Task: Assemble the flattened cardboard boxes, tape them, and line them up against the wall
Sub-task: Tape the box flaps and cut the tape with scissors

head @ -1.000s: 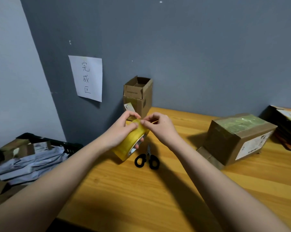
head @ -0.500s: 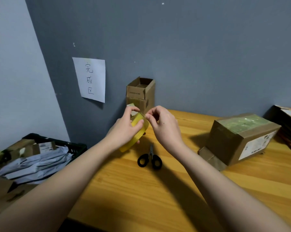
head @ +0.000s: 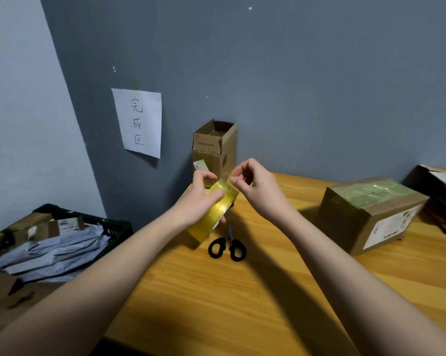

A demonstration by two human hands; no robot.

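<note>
My left hand (head: 200, 199) grips a yellow roll of packing tape (head: 213, 217) above the wooden table (head: 242, 304). My right hand (head: 252, 186) pinches the loose end of the tape at the top of the roll, fingers curled. A small open cardboard box (head: 214, 147) stands against the grey wall behind the hands. A larger box (head: 370, 214) with its top taped lies on the table to the right. Black-handled scissors (head: 227, 246) lie on the table just below the roll.
A paper sign (head: 138, 122) with handwriting hangs on the wall. A black crate (head: 109, 224) at the left holds grey bags and flattened cardboard. More cardboard (head: 442, 186) lies at the far right edge of the table.
Both hands rose with the roll, then came back down a little. The left hand turned the roll, and the right hand's fingers now pinch the tape end at its top.
</note>
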